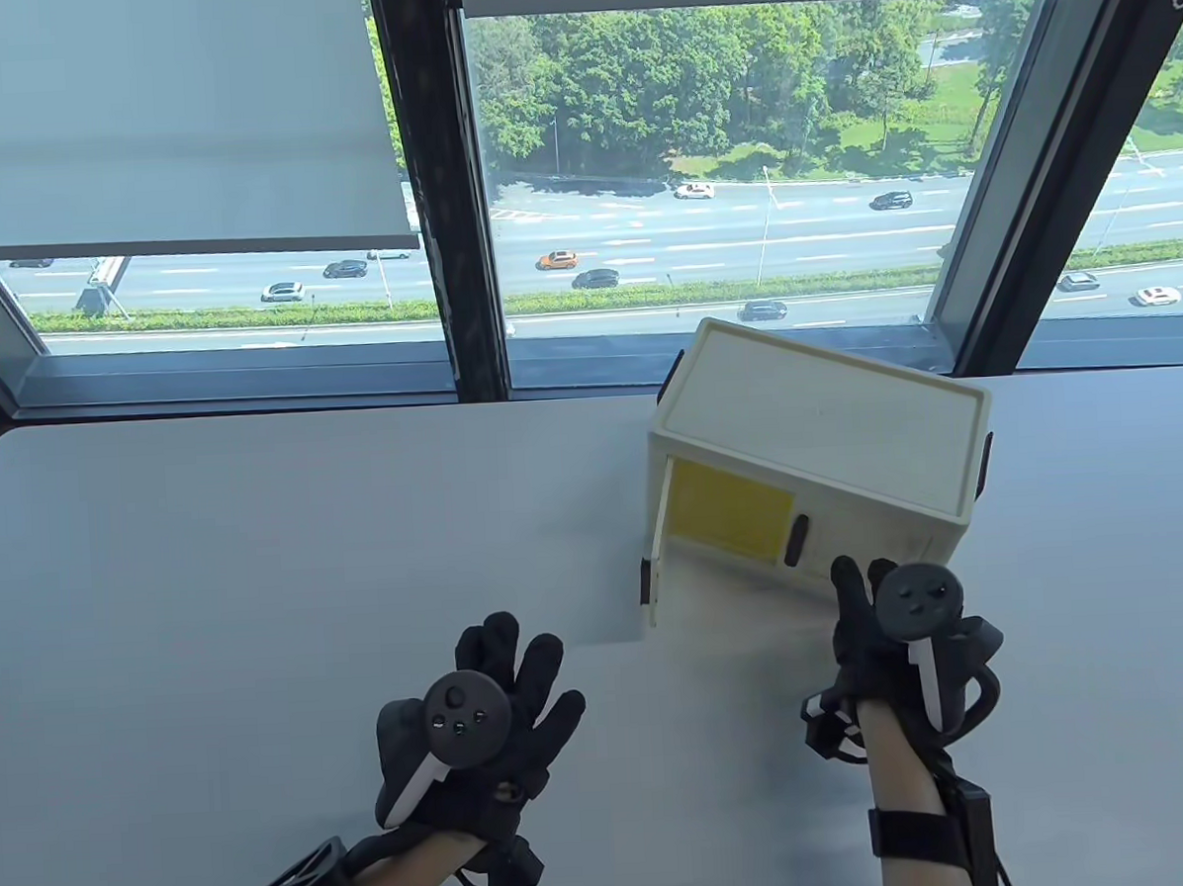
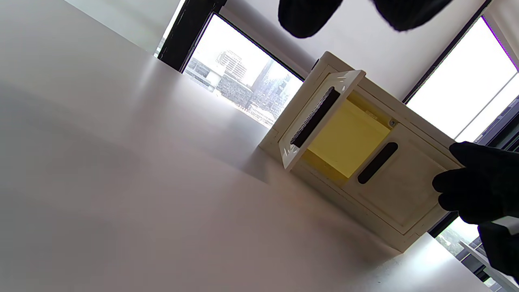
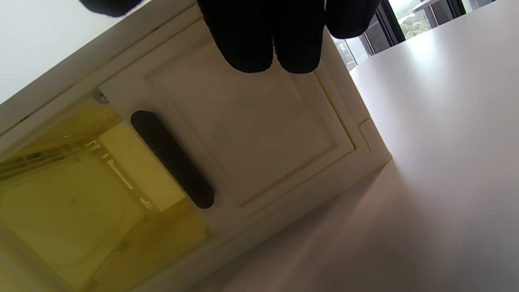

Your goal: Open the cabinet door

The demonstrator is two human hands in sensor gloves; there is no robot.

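Note:
A cream two-door cabinet (image 1: 828, 421) stands on the table at the right, turned at an angle. Its left door (image 1: 656, 548) is swung open, showing a yellow interior (image 1: 729, 510); the door shows edge-on in the left wrist view (image 2: 320, 117). The right door (image 3: 243, 125) is closed, with a black handle (image 3: 172, 160) at its inner edge. My right hand (image 1: 858, 607) is in front of the right door, fingers pointing at it, holding nothing. My left hand (image 1: 506, 695) rests on the table left of the cabinet, fingers spread, holding nothing.
The grey table (image 1: 262, 579) runs to a window sill (image 1: 251, 377) at the back. A dark window post (image 1: 440, 193) stands behind the table. The cabinet's back corner is close to the table's far edge.

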